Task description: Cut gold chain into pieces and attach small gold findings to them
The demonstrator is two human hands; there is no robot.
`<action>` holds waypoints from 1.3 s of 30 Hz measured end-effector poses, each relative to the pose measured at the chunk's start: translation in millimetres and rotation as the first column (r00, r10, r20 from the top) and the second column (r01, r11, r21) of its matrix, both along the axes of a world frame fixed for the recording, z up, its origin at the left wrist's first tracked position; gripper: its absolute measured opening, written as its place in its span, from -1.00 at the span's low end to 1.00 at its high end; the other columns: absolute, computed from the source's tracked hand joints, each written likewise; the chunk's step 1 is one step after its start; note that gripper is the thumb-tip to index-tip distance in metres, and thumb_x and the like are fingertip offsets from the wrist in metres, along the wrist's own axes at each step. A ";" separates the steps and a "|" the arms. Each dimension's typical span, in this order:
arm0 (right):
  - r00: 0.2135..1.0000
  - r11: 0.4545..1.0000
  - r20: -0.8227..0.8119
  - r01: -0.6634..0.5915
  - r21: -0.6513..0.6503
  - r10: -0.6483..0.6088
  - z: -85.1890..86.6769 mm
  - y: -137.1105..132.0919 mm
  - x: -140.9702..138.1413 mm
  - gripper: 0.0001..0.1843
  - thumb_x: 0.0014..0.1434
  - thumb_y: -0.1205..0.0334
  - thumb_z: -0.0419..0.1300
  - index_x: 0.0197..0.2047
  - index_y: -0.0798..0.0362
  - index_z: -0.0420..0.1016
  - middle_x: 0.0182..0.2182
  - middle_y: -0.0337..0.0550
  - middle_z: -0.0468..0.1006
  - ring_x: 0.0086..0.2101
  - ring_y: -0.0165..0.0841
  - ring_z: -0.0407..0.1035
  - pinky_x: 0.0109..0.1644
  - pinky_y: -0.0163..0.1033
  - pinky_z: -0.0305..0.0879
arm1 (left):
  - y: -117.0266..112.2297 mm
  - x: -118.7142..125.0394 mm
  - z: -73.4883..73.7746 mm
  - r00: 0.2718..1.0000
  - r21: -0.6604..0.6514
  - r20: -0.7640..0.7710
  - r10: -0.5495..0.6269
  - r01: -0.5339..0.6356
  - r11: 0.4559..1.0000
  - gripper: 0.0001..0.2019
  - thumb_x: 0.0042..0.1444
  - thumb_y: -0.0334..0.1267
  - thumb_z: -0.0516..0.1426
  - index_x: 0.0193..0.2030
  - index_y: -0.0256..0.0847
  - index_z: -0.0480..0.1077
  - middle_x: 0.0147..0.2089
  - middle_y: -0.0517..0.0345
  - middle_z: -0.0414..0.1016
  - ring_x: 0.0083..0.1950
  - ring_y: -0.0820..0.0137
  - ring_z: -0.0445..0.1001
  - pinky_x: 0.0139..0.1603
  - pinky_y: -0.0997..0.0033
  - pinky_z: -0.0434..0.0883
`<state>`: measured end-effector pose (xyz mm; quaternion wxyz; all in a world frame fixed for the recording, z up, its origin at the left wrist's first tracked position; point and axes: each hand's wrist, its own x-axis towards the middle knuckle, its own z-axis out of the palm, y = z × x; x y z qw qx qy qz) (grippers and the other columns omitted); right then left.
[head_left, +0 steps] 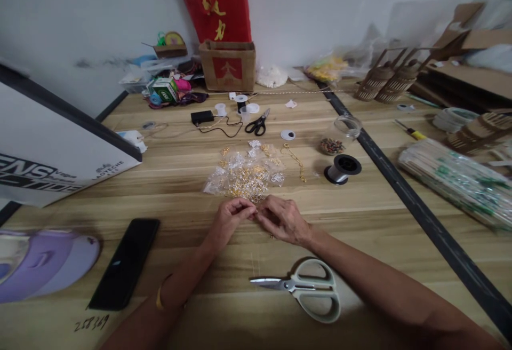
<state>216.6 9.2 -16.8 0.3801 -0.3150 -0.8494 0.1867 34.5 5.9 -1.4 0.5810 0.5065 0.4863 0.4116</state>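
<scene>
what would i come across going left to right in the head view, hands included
purple object → black phone → left hand → right hand → wire spool → plastic-wrapped bundle

1. Small piece (255, 215): at meeting fingertips of left hand (231, 222) and right hand (285, 221); mostly hidden, shape unclear.
2. Gold and silver bits (248, 180): tiny, shiny, some ring-shaped; heaped on desk (180, 195) just beyond fingertips.
3. Clear plastic bags (213, 182): crumpled, around heap, some holding bits.
</scene>
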 end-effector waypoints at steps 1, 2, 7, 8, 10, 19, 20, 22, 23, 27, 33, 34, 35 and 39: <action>1.000 1.000 -0.004 -0.001 0.001 0.001 -0.1 0.2 -0.1 -0.92 0.21 0.25 0.08 -0.27 0.09 0.31 -0.45 -0.17 0.39 -0.46 -0.42 0.26 -0.38 -0.33 0.16 | -0.4 0.5 0.5 1.000 0.010 -0.013 -0.001 0.001 1.000 -0.87 -0.10 -0.26 0.27 -0.46 -0.29 0.47 -0.49 0.20 0.46 -0.42 0.46 0.40 -0.33 0.53 0.34; 1.000 1.000 -0.008 -0.005 0.001 0.005 -0.4 0.6 -0.1 -0.92 0.22 0.25 0.07 -0.27 0.09 0.31 -0.44 -0.16 0.40 -0.45 -0.42 0.27 -0.37 -0.33 0.17 | -0.8 1.1 1.1 1.000 0.020 -0.026 -0.005 0.006 1.000 -0.87 -0.10 -0.26 0.27 -0.46 -0.29 0.47 -0.49 0.19 0.47 -0.42 0.46 0.40 -0.32 0.52 0.34; 0.999 0.999 -0.019 -0.049 -0.003 0.049 -0.9 2.2 0.5 -0.92 0.24 0.31 0.02 -0.25 0.07 0.32 -0.41 -0.14 0.43 -0.42 -0.41 0.30 -0.35 -0.34 0.19 | -2.3 2.5 2.3 0.999 0.070 -0.049 -0.006 0.009 0.997 -0.89 -0.08 -0.28 0.25 -0.46 -0.30 0.47 -0.50 0.19 0.47 -0.42 0.46 0.41 -0.33 0.53 0.34; 0.998 0.999 -0.021 -0.052 -0.005 0.051 -0.7 2.3 0.6 -0.92 0.24 0.32 0.02 -0.25 0.07 0.32 -0.42 -0.15 0.42 -0.43 -0.42 0.29 -0.35 -0.34 0.18 | -2.5 2.3 2.0 0.999 0.080 -0.048 -0.003 0.007 0.997 -0.90 -0.08 -0.29 0.25 -0.46 -0.29 0.47 -0.49 0.19 0.47 -0.42 0.46 0.41 -0.34 0.54 0.34; 0.999 0.999 -0.031 -0.045 -0.018 0.044 -0.1 2.1 0.6 -0.93 0.23 0.31 0.03 -0.26 0.07 0.33 -0.43 -0.17 0.41 -0.44 -0.42 0.28 -0.37 -0.34 0.17 | -3.2 1.9 1.3 0.998 0.101 -0.056 -0.005 0.011 0.995 -0.90 -0.06 -0.29 0.24 -0.45 -0.29 0.47 -0.48 0.19 0.47 -0.41 0.46 0.41 -0.33 0.53 0.35; 0.994 0.990 -0.107 -0.050 -0.131 0.036 -0.6 2.5 0.0 -0.90 0.23 0.28 0.05 -0.26 0.10 0.36 -0.45 -0.17 0.40 -0.48 -0.45 0.23 -0.40 -0.35 0.15 | -5.2 1.9 3.2 0.993 0.187 -0.121 0.010 0.013 0.982 -0.92 -0.03 -0.31 0.22 -0.43 -0.28 0.49 -0.48 0.18 0.49 -0.40 0.45 0.42 -0.33 0.54 0.34; 0.993 0.989 -0.113 -0.050 -0.139 0.034 -1.0 2.6 -0.2 -0.90 0.23 0.28 0.05 -0.26 0.10 0.36 -0.45 -0.17 0.40 -0.48 -0.45 0.23 -0.40 -0.35 0.15 | -5.5 2.0 3.3 0.992 0.194 -0.126 0.014 0.010 0.981 -0.92 -0.03 -0.31 0.22 -0.43 -0.28 0.49 -0.47 0.17 0.49 -0.40 0.45 0.42 -0.33 0.53 0.34; 0.992 0.987 -0.120 -0.047 -0.155 0.028 -1.3 2.6 -0.5 -0.90 0.23 0.28 0.06 -0.27 0.10 0.37 -0.46 -0.18 0.40 -0.48 -0.45 0.23 -0.40 -0.35 0.14 | -6.2 2.2 3.2 0.990 0.204 -0.141 0.022 0.007 0.979 -0.92 -0.03 -0.31 0.22 -0.42 -0.28 0.49 -0.46 0.16 0.50 -0.39 0.44 0.43 -0.33 0.53 0.34; 0.992 0.985 -0.123 -0.046 -0.164 0.025 -1.3 2.6 -0.7 -0.90 0.22 0.28 0.06 -0.27 0.11 0.37 -0.46 -0.18 0.39 -0.49 -0.46 0.22 -0.40 -0.36 0.14 | -6.5 2.3 3.0 0.989 0.206 -0.148 0.024 0.007 0.979 -0.92 -0.03 -0.30 0.22 -0.42 -0.28 0.50 -0.45 0.16 0.51 -0.38 0.44 0.43 -0.33 0.53 0.34; 0.990 0.980 -0.138 -0.035 -0.195 0.008 0.0 2.4 -1.2 -0.89 0.21 0.28 0.07 -0.31 0.11 0.37 -0.50 -0.22 0.36 -0.51 -0.48 0.20 -0.43 -0.37 0.11 | -6.8 2.2 0.7 0.986 0.229 -0.164 0.032 0.007 0.974 -0.92 -0.02 -0.30 0.22 -0.39 -0.27 0.50 -0.42 0.14 0.52 -0.36 0.43 0.45 -0.31 0.52 0.36; 0.986 0.959 -0.165 -0.052 -0.277 0.006 3.0 2.2 -1.3 -0.90 0.20 0.26 0.08 -0.30 0.11 0.36 -0.50 -0.24 0.34 -0.51 -0.49 0.19 -0.44 -0.38 0.12 | -6.6 3.0 -0.7 0.982 0.291 -0.182 0.055 0.000 0.957 -0.94 0.00 -0.34 0.19 -0.39 -0.25 0.50 -0.40 0.15 0.53 -0.34 0.44 0.47 -0.28 0.53 0.38; 0.985 0.955 -0.172 -0.059 -0.291 0.009 3.4 2.3 -1.4 -0.90 0.20 0.26 0.08 -0.30 0.11 0.36 -0.50 -0.25 0.34 -0.51 -0.49 0.18 -0.44 -0.39 0.11 | -6.9 3.4 -0.4 0.982 0.301 -0.180 0.061 -0.004 0.954 -0.95 0.00 -0.35 0.19 -0.40 -0.25 0.50 -0.40 0.15 0.53 -0.34 0.44 0.47 -0.28 0.54 0.38; 0.984 0.951 -0.179 -0.066 -0.302 0.012 3.7 2.4 -1.4 -0.90 0.19 0.26 0.09 -0.30 0.11 0.36 -0.50 -0.25 0.33 -0.51 -0.49 0.18 -0.44 -0.39 0.11 | -7.3 3.7 -0.1 0.981 0.309 -0.181 0.063 -0.004 0.951 -0.96 0.00 -0.36 0.19 -0.40 -0.25 0.49 -0.40 0.15 0.53 -0.34 0.44 0.47 -0.28 0.54 0.38; 0.976 0.928 -0.215 -0.101 -0.358 0.023 3.6 3.4 -1.5 -0.91 0.18 0.28 0.09 -0.30 0.12 0.36 -0.52 -0.28 0.30 -0.53 -0.51 0.15 -0.46 -0.40 0.09 | -8.4 4.0 0.2 0.976 0.350 -0.205 0.068 0.008 0.937 -0.96 0.00 -0.37 0.19 -0.40 -0.25 0.48 -0.40 0.15 0.52 -0.35 0.44 0.47 -0.28 0.53 0.38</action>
